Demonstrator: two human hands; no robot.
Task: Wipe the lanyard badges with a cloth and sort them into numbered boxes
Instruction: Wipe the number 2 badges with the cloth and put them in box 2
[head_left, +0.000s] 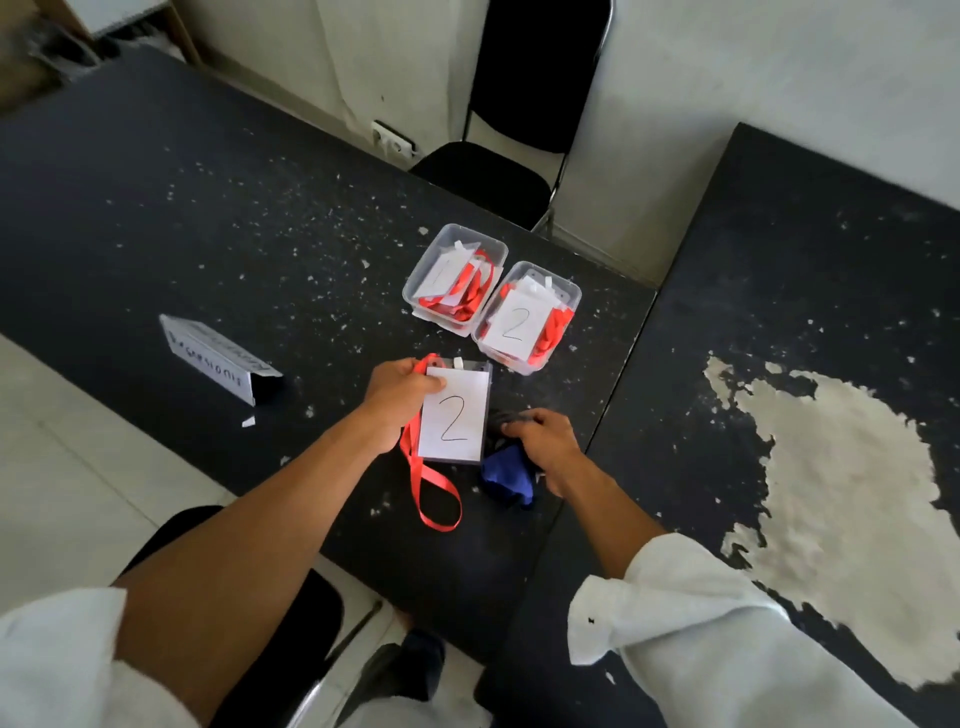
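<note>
Over the speckled black tabletop (208, 234), left hand (400, 389) pinches the clear-sleeved white "2" badge (453, 415) by its corner; right hand (545, 441), gripping the crumpled blue cloth (506, 478), should wipe its face flat.

both arms reach forward over the table edge, forearms bare, white sleeves (675, 613) bunched near the elbows. the left hand (402, 387) is turned knuckles up, thumb laid across the top corner of a badge (454, 415) with the fingers curled behind it. the right hand (540, 441) sits just beside it, palm down, fingers curled over a blue cloth (506, 475)
</note>
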